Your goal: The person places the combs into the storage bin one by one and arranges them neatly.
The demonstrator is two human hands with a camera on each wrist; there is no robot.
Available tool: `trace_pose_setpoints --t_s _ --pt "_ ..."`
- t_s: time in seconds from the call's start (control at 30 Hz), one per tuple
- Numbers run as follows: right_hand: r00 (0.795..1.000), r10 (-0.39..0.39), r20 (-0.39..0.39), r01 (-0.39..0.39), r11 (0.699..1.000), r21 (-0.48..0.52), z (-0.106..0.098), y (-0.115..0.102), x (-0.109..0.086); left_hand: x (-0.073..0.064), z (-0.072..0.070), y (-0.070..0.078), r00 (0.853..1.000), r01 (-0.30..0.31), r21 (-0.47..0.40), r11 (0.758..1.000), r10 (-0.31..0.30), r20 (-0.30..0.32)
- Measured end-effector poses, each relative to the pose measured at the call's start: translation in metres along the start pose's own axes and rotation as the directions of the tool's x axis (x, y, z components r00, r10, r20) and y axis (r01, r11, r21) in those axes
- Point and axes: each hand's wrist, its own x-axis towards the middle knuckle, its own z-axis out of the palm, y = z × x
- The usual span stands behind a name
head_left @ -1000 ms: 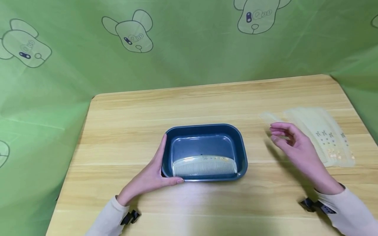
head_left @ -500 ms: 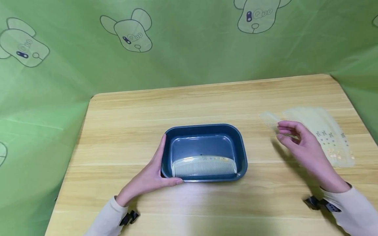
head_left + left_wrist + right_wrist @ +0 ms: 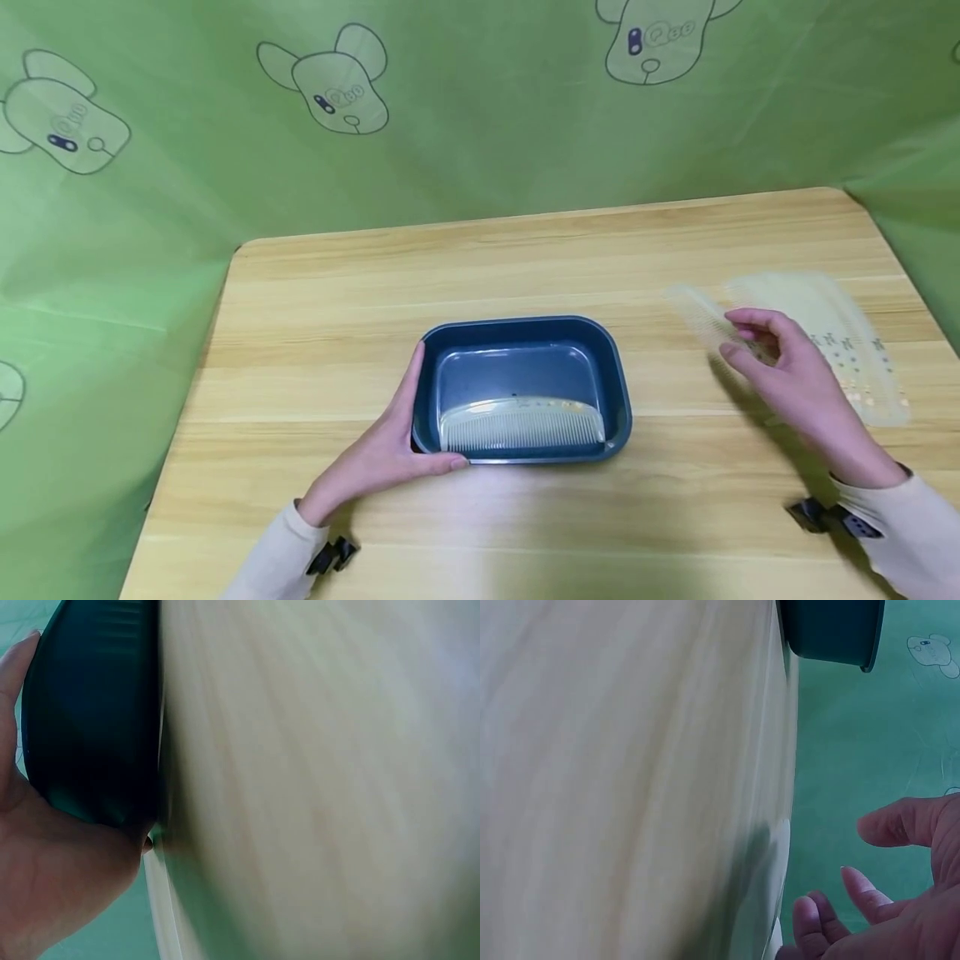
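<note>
Comb [image 3: 521, 423], one, inside one tray [image 3: 517, 367]; left hand [image 3: 384, 447] wide, touching tray; right hand [image 3: 795, 379] wide.

Right hand [image 3: 801, 379] moved toward three o'clock in head view, farther over fanned combs [image 3: 798, 298], hiding more of their six-o'clock end. Single comb [image 3: 696, 312] at their nine o'clock more exposed.

Bright light washes the table [image 3: 360, 287] here, glaring pale before the blue tray [image 3: 517, 333], with soft shadow beside the right hand [image 3: 797, 385]; wrist views look dimmer, blurred.
</note>
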Motion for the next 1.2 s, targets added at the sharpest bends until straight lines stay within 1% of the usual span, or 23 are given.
trace_pose_setpoints --t_s 0.1,0.27,0.43,0.63,0.8,1.03,1.2 --pt "1.0 0.001 0.012 -0.001 1.0 -0.028 -0.0009 0.0015 0.0003 0.0002 -0.0006 0.0003 1.0 -0.002 0.006 1.0 0.002 0.003" --pt "1.0 0.002 0.011 -0.001 0.997 -0.082 -0.0034 0.005 -0.0012 0.0003 -0.0008 0.0011 1.0 0.0 0.007 1.0 0.0 0.013" --pt "0.999 -0.016 0.03 0.019 0.991 -0.13 -0.0039 0.006 0.0018 0.0 -0.0011 0.0013 1.0 0.0 0.003 1.0 -0.001 0.011" --pt "0.997 -0.031 0.064 0.044 0.973 -0.228 -0.0022 0.0083 0.0054 -0.0002 -0.0006 0.001 1.0 0.0 0.007 1.0 0.0 0.005" --pt "0.996 -0.045 0.076 0.065 0.954 -0.291 0.0011 0.0068 0.0066 0.0 -0.0002 0.0023 1.0 -0.003 0.011 1.0 0.003 0.0" --pt "0.992 -0.083 0.091 0.109 0.94 -0.324 0.0034 0.0031 0.0066 0.0003 0.0013 0.0017 1.0 0.0 0.014 1.0 0.0 -0.001" --pt "0.993 -0.079 0.092 0.106 0.932 -0.348 0.0053 0.0023 0.0071 -0.0003 0.0007 0.0013 1.0 -0.005 0.014 1.0 0.005 -0.004"
